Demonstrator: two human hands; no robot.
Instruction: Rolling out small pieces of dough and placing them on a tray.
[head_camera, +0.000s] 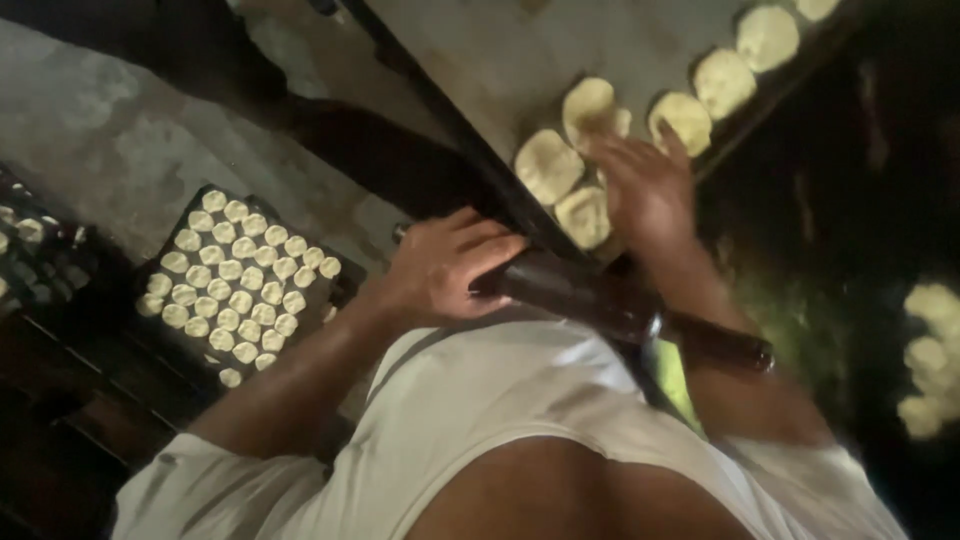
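My left hand grips one end of a dark wooden rolling pin that lies across the near edge of a work board. My right hand lies flat, fingers apart, on the board among several flattened pale dough discs. It touches the dough disc under its fingertips. Another disc sits beside its palm and one more disc lies to its left. My white sleeveless shirt fills the bottom of the view.
A dark tray holding several rows of small round dough pieces stands low at the left. More discs line the board's far right. Blurred pale dough pieces show at the right edge. The surroundings are dim.
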